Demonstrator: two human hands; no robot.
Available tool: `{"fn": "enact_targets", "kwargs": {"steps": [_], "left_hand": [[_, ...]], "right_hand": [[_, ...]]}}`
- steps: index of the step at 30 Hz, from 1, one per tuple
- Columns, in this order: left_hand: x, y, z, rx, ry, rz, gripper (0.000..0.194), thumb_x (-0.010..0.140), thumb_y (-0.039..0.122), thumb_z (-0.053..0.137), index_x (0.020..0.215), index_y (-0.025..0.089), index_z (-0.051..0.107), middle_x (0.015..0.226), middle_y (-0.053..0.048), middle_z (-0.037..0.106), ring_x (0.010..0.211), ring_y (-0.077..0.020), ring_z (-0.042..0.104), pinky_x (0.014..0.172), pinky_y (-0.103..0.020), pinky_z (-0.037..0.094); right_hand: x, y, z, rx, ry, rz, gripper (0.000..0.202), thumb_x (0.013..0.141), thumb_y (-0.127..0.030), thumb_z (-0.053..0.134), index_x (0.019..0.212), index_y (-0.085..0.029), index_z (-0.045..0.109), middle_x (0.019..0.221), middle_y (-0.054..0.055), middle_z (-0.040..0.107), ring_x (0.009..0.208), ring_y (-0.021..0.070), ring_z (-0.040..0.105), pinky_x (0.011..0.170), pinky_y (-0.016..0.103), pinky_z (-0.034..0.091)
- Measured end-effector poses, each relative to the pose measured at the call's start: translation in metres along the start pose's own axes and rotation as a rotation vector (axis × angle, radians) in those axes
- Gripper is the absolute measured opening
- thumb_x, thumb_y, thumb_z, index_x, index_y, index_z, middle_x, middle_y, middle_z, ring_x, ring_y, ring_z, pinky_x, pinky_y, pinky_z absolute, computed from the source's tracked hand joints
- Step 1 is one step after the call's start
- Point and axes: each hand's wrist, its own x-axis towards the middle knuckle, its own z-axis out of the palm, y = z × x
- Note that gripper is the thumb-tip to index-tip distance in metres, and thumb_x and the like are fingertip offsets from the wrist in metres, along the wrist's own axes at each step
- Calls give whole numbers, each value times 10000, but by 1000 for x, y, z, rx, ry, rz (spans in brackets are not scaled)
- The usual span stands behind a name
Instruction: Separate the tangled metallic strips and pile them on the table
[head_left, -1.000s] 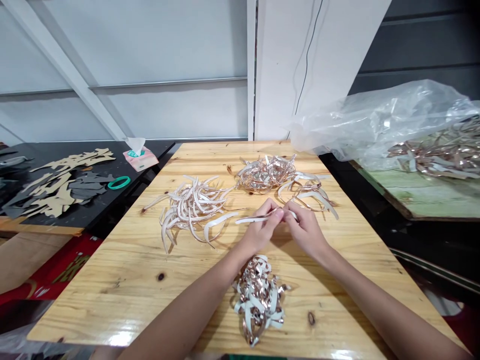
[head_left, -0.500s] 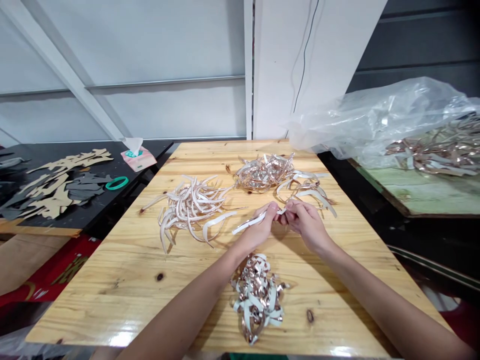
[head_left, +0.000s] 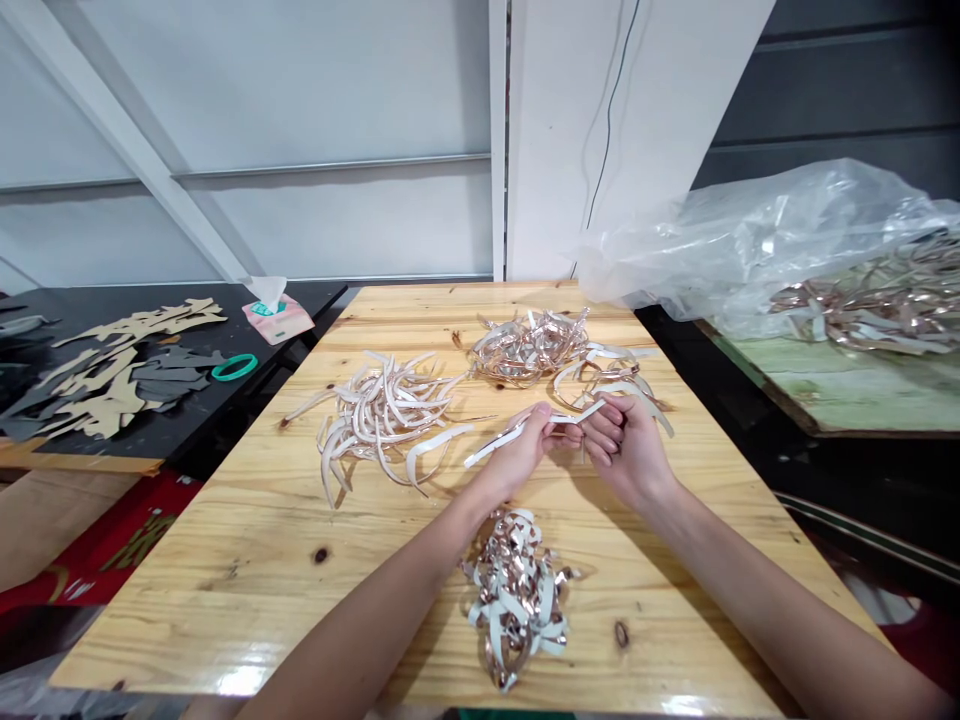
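Above the middle of the wooden table [head_left: 247,560], my left hand [head_left: 523,447] pinches a white and rose-gold strip [head_left: 495,444], whose free end points left. My right hand [head_left: 624,447] has its fingers closed on the strip's other end, right of my left hand. A heap of pale curved strips [head_left: 386,405] lies to the left. Behind my hands sits a tangle of shiny rose-gold strips [head_left: 529,345], with looser strips [head_left: 607,372] at its right. Nearer me is a pile of short curled pieces [head_left: 517,600].
On the black table at left are tan and grey scraps [head_left: 124,375], a green ring [head_left: 235,367] and a tissue pack [head_left: 277,318]. To the right, a clear plastic bag [head_left: 780,230] partly covers more shiny strips [head_left: 885,305] on a greenish board [head_left: 840,395].
My right hand has moved right, away from my left hand, and more of the strip shows between them. My left hand has barely moved.
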Motion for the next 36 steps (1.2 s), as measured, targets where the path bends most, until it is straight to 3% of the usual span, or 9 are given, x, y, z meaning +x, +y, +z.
{"fn": "enact_targets", "kwargs": {"steps": [3,6,9,12,15,21,26,32,36], "left_hand": [[1,-2,-1,-17,9,-34,487,826,599,645,670,194,423,716,-22,627,835,-200,663,862,-365,522],[-4,2,-3,36,-10,-25,498,855,647,570,693,190,459,729,-28,629,824,-201,661,837,-355,529],[-15,10,-1,278,-113,-5,503,916,660,475,785,178,533,769,-32,628,797,-182,638,823,-336,522],[-23,17,3,539,-156,75,421,936,596,514,848,185,536,804,-17,592,801,-165,591,812,-310,503],[-24,18,6,541,-134,107,413,973,583,441,852,195,517,822,-18,559,801,-166,560,799,-309,502],[-18,11,4,400,-140,39,370,965,567,459,867,211,495,830,-17,599,778,-175,614,769,-324,543],[-17,7,1,518,-120,33,383,975,549,442,846,203,546,805,-21,650,775,-182,651,788,-321,548],[-17,11,3,565,-219,-30,418,977,558,427,855,182,561,803,-30,645,736,-165,666,773,-312,563],[-18,15,5,732,-229,-1,425,1015,498,360,814,178,555,739,-20,636,705,-139,641,758,-275,537]], "right_hand": [[0,0,-1,-3,-15,-58,339,826,-232,566,549,-220,371,457,-92,208,405,91,91,300,200,180],[-4,2,-1,-149,-79,-162,327,804,-230,574,536,-216,389,452,-81,240,403,86,149,342,207,213],[-9,8,-1,-372,-207,-263,301,801,-209,593,538,-201,448,472,-53,332,425,86,250,405,222,242],[-12,12,0,-473,-274,-256,297,829,-214,587,557,-202,469,479,-48,350,433,94,268,429,241,211],[-13,12,1,-435,-281,-223,315,846,-240,551,555,-219,433,464,-48,329,436,111,263,438,260,234],[-12,7,3,-267,-221,-91,282,815,-247,535,562,-228,412,460,-57,285,428,120,254,418,254,263],[-11,-1,5,-125,-188,-92,310,824,-221,540,546,-213,403,454,-59,275,413,102,264,395,215,292],[-11,-14,7,-9,-123,-122,343,775,-200,591,531,-202,351,437,-69,251,408,76,221,395,190,294],[-9,-21,5,92,-69,-118,334,786,-179,571,553,-206,332,442,-72,256,400,73,223,396,201,309]]}}
